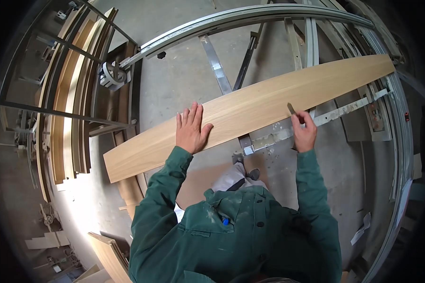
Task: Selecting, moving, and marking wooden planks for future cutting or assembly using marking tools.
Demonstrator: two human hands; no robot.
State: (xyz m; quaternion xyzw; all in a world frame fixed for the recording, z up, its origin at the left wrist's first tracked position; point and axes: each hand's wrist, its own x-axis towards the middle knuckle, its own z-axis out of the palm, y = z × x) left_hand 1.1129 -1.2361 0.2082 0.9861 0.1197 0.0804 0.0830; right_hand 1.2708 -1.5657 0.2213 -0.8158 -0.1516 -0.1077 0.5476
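Observation:
A long, pale wooden board [250, 108] lies slantwise across a metal frame in front of me. My left hand [191, 131] rests flat on its left half, palm down, with the fingers stretched out. Over the board's near edge, right of the middle, my right hand [304, 132] is closed in a pinch. Between its fingers sits a small, narrow, flat grey-brown blade [291, 109], its tip pointing up and left over the wood. Its handle, if there is one, is hidden in the hand. I cannot tell whether the blade touches the board.
At left, several long boards [73, 104] stand in a dark metal rack [52, 111]. A metal rail [250, 13] curves behind the board, and another rail [401, 141] runs along the right. More wooden panels [106, 254] lean at the lower left. A crumpled paper [361, 229] lies on the floor at right.

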